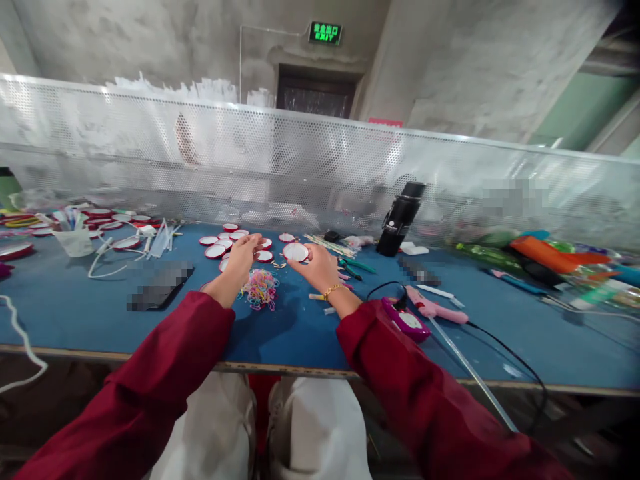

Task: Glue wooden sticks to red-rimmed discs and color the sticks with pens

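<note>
- Red-rimmed disc (295, 251), white-faced, is held just above the bench (75, 313), around the middle of its length and closer to the far edge than the near one.
- Right hand (320, 268) grips the red-rimmed disc at its right edge, thumb and fingertips closed on the rim.
- Left hand (240, 259) is just left of the disc, fingers bent and close together. Their tips are at a cluster of loose discs (216, 251); I cannot tell whether they pinch anything.
- Pile of coloured rubber bands (260, 289) lies between the wrists, toward the near edge.
- Green pliers (356, 267) lie just right of the right hand.
- Pink glue gun (436, 309) lies further right, its cable running to the near edge.
- Black flask (400, 217) stands upright by the far edge, against the perforated screen (150, 153).
</note>
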The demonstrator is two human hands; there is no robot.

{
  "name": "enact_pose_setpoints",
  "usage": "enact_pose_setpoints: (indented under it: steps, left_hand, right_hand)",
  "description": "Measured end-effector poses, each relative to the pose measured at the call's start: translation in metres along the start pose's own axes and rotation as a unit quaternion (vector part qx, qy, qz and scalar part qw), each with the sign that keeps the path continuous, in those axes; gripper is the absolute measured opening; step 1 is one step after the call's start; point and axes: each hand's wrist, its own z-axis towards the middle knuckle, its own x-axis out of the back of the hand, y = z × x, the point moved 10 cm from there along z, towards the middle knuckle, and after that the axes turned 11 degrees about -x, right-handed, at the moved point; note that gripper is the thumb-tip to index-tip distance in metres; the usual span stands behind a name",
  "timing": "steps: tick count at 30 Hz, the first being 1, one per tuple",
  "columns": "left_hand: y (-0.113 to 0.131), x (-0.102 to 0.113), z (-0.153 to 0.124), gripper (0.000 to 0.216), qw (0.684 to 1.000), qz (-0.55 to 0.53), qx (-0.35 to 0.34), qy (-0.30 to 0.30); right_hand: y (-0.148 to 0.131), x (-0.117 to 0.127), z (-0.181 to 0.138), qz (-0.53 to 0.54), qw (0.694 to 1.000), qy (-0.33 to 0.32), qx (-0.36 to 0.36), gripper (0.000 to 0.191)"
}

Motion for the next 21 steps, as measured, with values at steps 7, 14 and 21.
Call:
enact_pose_setpoints:
  steps: [7,14,21]
  left_hand:
    - [-0.005,0.001,0.001,0.020,0.999,0.017,-0.022,0.031]
    - [-0.007,0.001,-0.002,0.018,0.998,0.028,-0.025,0.043]
    - [-0.005,-0.007,-0.008,0.013,0.997,0.062,-0.007,0.036]
  right_hand:
    - [0.037,-0.044,0.093,-0.110,0.991,-0.054,-0.048,0.059]
    - [0.073,-0.112,0.155,-0.167,0.976,-0.119,-0.066,0.070]
    - [0.082,-0.164,0.177,-0.164,0.974,-0.144,-0.057,0.075]
